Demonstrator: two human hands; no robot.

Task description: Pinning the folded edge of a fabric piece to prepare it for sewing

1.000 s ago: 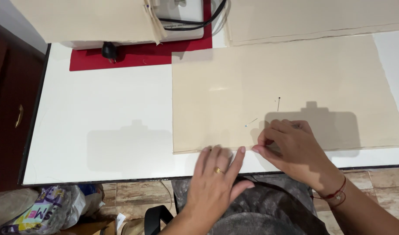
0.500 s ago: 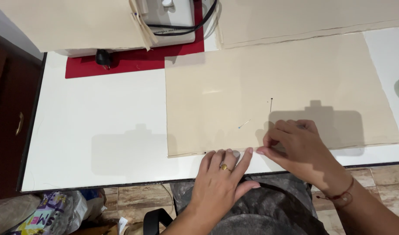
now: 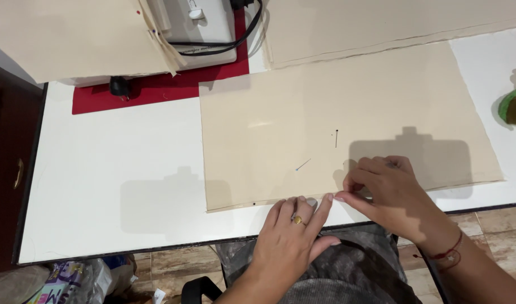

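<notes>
At the far left edge, a dark wooden cabinet [image 3: 10,169] stands against the white table [image 3: 111,169], and below the table's front edge a crumpled plastic bag [image 3: 72,281] lies on the tiled floor. Toward the back of the table, a red mat [image 3: 156,93] lies under a white sewing machine [image 3: 199,31], with a black cable [image 3: 235,39] looping over the machine and a beige cloth draped beside it. In the middle of the table lies a large flat sheet of beige fabric [image 3: 348,95], its near edge running close to the table's front. Two pins are stuck in it: a blue-headed pin [image 3: 303,164] set at a slant and, to its right, a black-headed pin [image 3: 336,138] standing nearly straight up and down. The left hand [image 3: 292,239], wearing a ring, rests palm down at the fabric's near edge, its fingers [image 3: 311,205] spread a little and flat, pressing on the cloth rather than gripping it. Just beside it, touching at the fingertips, the right hand [image 3: 387,191] is bent over the same edge, with thumb and forefinger pinched together on the hem of the fabric; a red cord bracelet [image 3: 446,253] circles its wrist. At the far right edge of the table sits a green object [image 3: 514,107], only partly in view.
</notes>
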